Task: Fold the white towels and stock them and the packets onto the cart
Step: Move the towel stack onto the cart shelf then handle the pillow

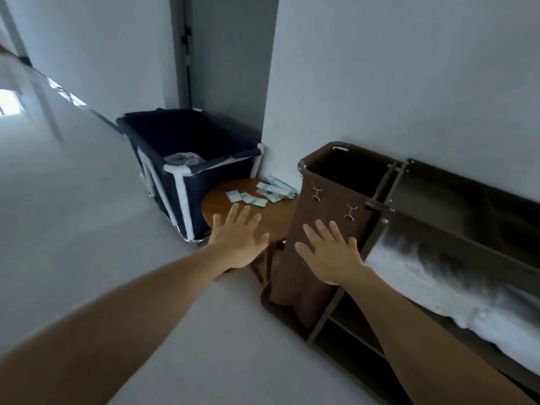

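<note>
Status, left to right: navy fabric laundry bin with white pipe frame (187, 147) sits in the corner, only crumpled clear plastic (181, 158) visible inside, no towels in it. Next, round brown wooden surface (280, 219), just beside the bin. Small white-and-teal flat packets (263, 194) lie on its far half: a few loose singles on the left, an untidy overlapping pile on the right. Not stocked yet. Left hand (238, 238) is over the near edge of the surface, short of the packets, fingers spread, grip released, nothing held. Right hand (328, 252) is in front of the brown fabric bag (321, 206) hung on the cart's end, also splayed, grip released. Can't tell if it touches the cloth. Dark brown metal-framed cart (438, 200) stands along the wall; its top shelf looks bare. White towels (423, 276) lie on the shelf below as a long soft mass. It's blurred, so I can't tell how neat the folds are. My read: towel part looks done or near done, packets are what's left. They're thin and light, likely need pinching or gathering up off the wood.
</note>
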